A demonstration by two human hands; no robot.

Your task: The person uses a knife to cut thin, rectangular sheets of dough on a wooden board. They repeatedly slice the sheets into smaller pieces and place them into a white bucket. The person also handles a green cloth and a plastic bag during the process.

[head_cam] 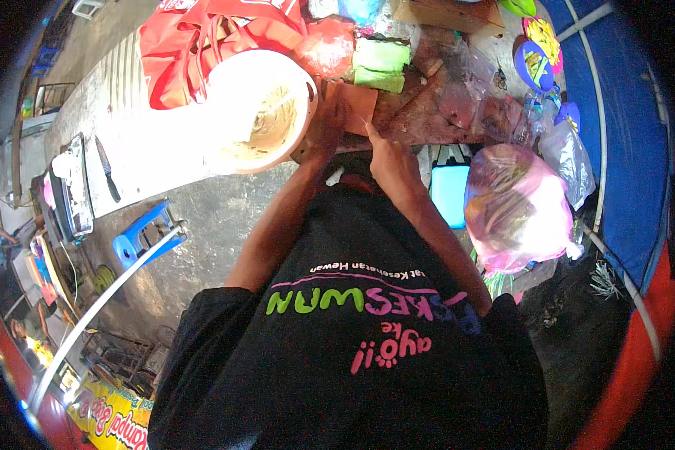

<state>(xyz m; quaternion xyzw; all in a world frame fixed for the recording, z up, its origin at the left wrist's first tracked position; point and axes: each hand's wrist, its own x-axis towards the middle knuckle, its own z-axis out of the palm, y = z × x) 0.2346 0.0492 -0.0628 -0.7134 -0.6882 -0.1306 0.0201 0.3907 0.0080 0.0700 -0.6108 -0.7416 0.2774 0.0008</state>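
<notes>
My left hand [327, 121] is in shadow beside the rim of a white basin [301, 143]. It is near the left side of a flat orange-brown rectangular piece [361, 101]; its fingers are too dark to make out. My right hand [395, 166] reaches to the lower right corner of that piece with its index finger extended. A thin pale sliver shows by the fingertip, but what it is cannot be made out. Whether either hand grips anything is unclear. Inside the basin is a beige, batter-like mass [273, 121], partly washed out by glare.
A red bag [171, 73], a red plastic bag [329, 48] and a green folded item [381, 64] stand behind. Left lie a knife [107, 169] and a tray [79, 191]. Right are a purple bowl [534, 64], a pink plastic bag [517, 208] and a light-blue container [449, 194]. A blue stool [146, 233] stands below.
</notes>
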